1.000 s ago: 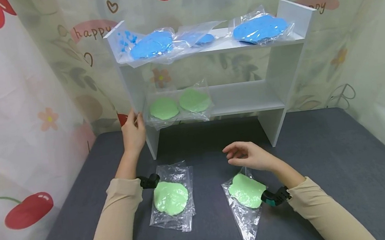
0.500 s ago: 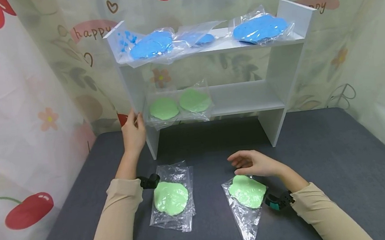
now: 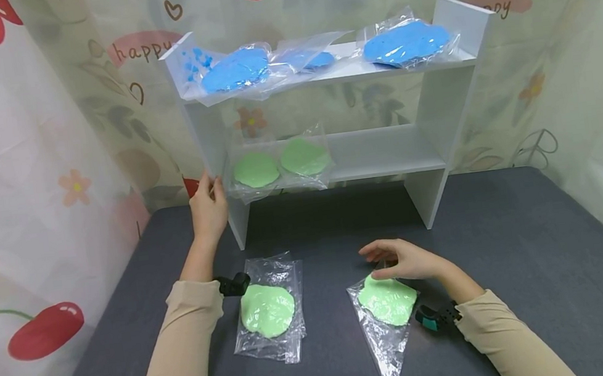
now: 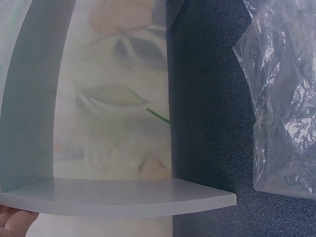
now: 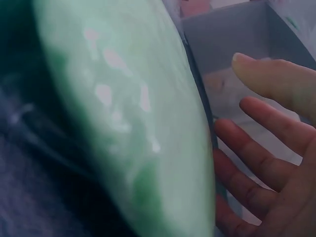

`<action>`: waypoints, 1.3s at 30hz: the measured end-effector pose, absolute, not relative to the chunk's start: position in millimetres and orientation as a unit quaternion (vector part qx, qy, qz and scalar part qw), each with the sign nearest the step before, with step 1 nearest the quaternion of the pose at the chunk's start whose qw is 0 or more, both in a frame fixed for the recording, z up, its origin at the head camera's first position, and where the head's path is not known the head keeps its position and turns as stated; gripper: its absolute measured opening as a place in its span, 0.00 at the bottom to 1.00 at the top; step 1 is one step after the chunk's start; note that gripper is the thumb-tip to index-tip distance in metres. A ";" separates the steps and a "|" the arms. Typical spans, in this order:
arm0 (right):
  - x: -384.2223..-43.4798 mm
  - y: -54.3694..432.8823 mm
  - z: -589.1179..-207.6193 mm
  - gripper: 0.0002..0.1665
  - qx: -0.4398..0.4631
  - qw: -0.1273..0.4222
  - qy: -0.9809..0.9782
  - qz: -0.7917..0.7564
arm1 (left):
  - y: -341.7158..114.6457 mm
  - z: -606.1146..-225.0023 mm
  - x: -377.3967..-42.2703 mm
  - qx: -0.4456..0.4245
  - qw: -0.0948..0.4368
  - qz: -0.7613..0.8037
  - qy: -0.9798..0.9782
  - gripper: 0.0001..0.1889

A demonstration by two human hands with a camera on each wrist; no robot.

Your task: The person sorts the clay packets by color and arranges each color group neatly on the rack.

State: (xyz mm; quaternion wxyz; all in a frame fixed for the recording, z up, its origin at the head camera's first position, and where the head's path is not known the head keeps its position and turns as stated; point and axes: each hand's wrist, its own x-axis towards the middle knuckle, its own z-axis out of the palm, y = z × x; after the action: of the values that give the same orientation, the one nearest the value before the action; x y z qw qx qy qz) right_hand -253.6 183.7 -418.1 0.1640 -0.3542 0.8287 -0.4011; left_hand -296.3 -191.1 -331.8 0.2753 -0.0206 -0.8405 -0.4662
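Note:
My left hand point(image 3: 209, 211) is at the outer face of the white shelf's left side panel point(image 4: 118, 202), its fingertips touching or close to it. In the left wrist view only part of that hand shows, behind the panel. My right hand point(image 3: 407, 259) hovers with loosely bent fingers over the top end of a clear plastic bag point(image 3: 388, 358) holding a flat light-green, putty-like blob point(image 3: 388, 299). In the right wrist view its fingers point(image 5: 256, 163) are spread, with nothing between them. Left of it lies another clear bag point(image 3: 292, 353) with a similar green blob point(image 3: 267, 310).
The two-tier shelf point(image 3: 381, 154) stands at the table's back. Two bagged green blobs point(image 3: 305, 156) sit on its middle board's left half. Bagged blue blobs point(image 3: 407, 44) lie on the top board. Patterned cloth point(image 3: 575, 88) hangs around the dark table point(image 3: 508, 239).
My right hand has come down and slightly right, from above the right-hand green bag to its top end. The left hand has stayed at the shelf's side.

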 end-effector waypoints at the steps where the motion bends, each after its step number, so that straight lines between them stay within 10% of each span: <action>1: -253.8 184.3 -418.9 0.32 -0.355 0.166 0.830 -0.397 | -191.1 -331.9 -296.3 -0.020 0.275 -0.466 -0.841 0.22; 39: -250.1 191.0 -420.8 0.40 -0.359 0.227 0.844 -0.327 | -191.5 -333.3 -296.1 -0.027 0.275 -0.474 -0.836 0.21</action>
State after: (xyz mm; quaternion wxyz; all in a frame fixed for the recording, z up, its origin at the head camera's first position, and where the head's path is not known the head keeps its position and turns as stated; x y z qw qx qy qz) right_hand -250.1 191.0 -420.8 0.2269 -0.3586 0.8444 -0.3269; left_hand -296.1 -191.5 -333.3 0.2749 -0.0274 -0.8361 -0.4739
